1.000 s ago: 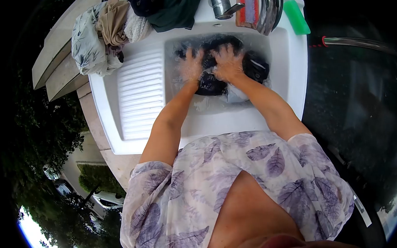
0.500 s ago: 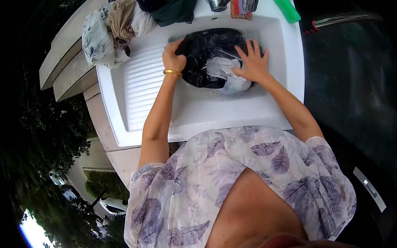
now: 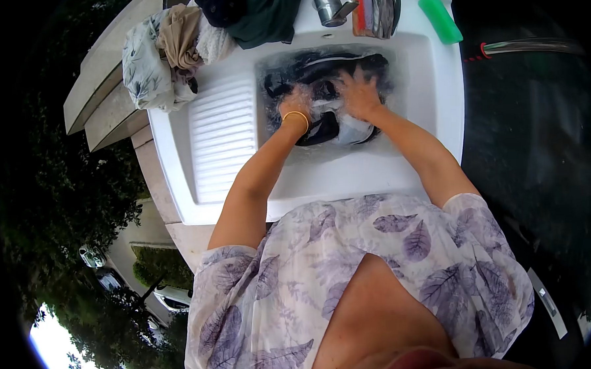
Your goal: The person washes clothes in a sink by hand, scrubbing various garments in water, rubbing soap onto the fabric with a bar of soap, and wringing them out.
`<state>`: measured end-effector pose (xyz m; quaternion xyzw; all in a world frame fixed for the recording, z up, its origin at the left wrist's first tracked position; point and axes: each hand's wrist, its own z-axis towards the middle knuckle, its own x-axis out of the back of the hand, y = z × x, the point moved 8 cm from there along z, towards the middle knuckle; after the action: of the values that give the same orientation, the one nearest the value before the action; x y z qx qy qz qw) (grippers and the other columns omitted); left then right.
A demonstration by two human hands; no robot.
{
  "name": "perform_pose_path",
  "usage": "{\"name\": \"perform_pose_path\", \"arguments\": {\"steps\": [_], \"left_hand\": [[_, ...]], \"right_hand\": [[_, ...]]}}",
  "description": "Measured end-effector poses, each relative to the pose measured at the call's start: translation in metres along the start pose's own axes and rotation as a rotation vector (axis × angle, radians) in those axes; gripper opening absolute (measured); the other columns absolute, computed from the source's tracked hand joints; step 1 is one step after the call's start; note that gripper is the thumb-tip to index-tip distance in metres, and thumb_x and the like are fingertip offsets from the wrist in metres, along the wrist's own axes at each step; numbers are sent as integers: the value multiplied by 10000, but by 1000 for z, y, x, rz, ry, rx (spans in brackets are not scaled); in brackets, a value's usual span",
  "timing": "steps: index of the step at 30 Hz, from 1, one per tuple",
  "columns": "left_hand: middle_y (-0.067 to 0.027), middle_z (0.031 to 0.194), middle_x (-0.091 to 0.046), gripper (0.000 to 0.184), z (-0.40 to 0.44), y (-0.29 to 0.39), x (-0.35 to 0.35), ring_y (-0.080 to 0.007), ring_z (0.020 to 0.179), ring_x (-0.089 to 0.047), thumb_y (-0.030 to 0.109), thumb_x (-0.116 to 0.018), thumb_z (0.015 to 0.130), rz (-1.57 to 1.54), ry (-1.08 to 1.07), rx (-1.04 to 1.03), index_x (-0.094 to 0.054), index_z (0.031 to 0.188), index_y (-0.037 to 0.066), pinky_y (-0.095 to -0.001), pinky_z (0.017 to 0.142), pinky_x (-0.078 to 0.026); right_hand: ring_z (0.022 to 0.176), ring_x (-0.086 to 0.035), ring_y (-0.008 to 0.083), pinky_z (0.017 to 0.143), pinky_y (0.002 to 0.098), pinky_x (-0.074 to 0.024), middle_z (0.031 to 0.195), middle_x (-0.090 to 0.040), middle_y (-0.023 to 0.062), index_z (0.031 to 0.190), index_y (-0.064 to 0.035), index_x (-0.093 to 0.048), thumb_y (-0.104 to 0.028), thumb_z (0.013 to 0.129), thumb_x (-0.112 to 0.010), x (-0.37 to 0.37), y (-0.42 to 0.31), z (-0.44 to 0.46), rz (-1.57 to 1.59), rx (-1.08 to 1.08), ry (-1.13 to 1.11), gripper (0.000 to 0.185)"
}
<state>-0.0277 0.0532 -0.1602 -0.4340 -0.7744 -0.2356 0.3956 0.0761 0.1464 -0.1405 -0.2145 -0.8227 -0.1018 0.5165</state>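
A black garment [image 3: 323, 127] with pale parts lies soaked in the water of the white sink basin [image 3: 430, 99]. My left hand [image 3: 295, 104], with a gold bangle at the wrist, is pushed down into the water at the garment's left side. Its fingers are hidden by foam and water, so I cannot see how they are bent. On the right part of the garment, my right hand [image 3: 360, 97] presses down with its fingers spread. A white piece of cloth [image 3: 354, 129] shows under the water below that hand.
The ribbed washboard [image 3: 224, 131] forms the sink's left part. Piled clothes [image 3: 180, 38] hang over the back left corner. A tap [image 3: 329, 5], a brush [image 3: 359, 13] and a green bottle-like object [image 3: 440, 18] stand along the back rim.
My left hand has moved right and down from the garment's left edge into the water. My right hand has shifted slightly left. The garment has sunk and spread, with the water now splashing and foaming.
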Motion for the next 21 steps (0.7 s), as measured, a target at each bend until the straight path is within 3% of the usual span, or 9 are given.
{"name": "perform_pose_path", "arguments": {"steps": [2,5,8,11,13,15,17,19,21], "left_hand": [[-75,1427,-278,502,11,4,-15,-275,1149,-498,236,-524,848,159,-24,-20,-388,1332,231,-397,858,-480],[-79,1420,-291,440,14,5,6,-271,1193,-464,242,-502,859,83,-45,50,-440,1294,226,-389,886,-466],[-100,1428,-271,416,24,-7,1,-301,1202,-447,207,-534,845,21,-58,17,-477,1257,208,-398,900,-458],[-101,1429,-269,501,30,-16,20,-331,1180,-458,174,-599,796,6,61,-38,-455,1272,227,-417,903,-456],[-89,1397,-325,654,23,-27,32,-314,1132,-496,99,-662,680,-113,297,-143,-434,1272,258,-447,879,-452],[-96,1352,-381,663,4,-44,46,-326,1103,-508,50,-632,645,-101,455,-184,-451,1257,229,-439,861,-453],[-89,1291,-441,658,-20,-69,66,-337,1058,-522,18,-587,620,-331,695,-192,-463,1243,191,-421,840,-459],[-140,1087,-582,517,-35,-87,90,-348,939,-572,46,-544,617,-344,650,19,-566,1125,139,-410,796,-475],[-175,902,-638,391,-48,-103,122,-368,846,-597,78,-540,603,-344,685,132,-656,975,116,-420,771,-479]], "right_hand": [[1326,-170,368,942,676,-216,1441,-258,73,1351,-245,-369,-523,734,-599,10,2,0,-15,4,-93,714],[1333,-162,361,948,677,-202,1436,-268,79,1334,-232,-391,-492,772,-568,34,0,-3,44,-19,-162,644],[1346,-145,340,955,667,-201,1461,-219,70,1366,-241,-331,-449,798,-552,9,-6,7,56,-72,-103,643],[1355,-129,323,960,663,-200,1486,-147,55,1396,-264,-255,-382,827,-534,4,-4,-8,8,0,71,645],[1368,-101,299,960,671,-191,1500,-83,24,1407,-304,-210,-275,856,-503,-9,12,-13,12,43,33,625],[1372,-90,287,961,678,-184,1502,-68,12,1404,-318,-214,-238,865,-488,-3,20,-32,-10,76,-52,609],[1376,-83,270,962,680,-177,1501,-82,-18,1398,-334,-223,-207,856,-505,-9,28,-38,-31,47,-14,624],[1378,-75,263,957,686,-172,1500,-86,-27,1393,-331,-242,-200,860,-502,-17,36,-29,-23,36,44,607],[1360,-155,266,970,625,-235,1487,-151,-3,1365,-300,-320,-199,831,-522,-16,33,-29,119,29,49,580]]}}
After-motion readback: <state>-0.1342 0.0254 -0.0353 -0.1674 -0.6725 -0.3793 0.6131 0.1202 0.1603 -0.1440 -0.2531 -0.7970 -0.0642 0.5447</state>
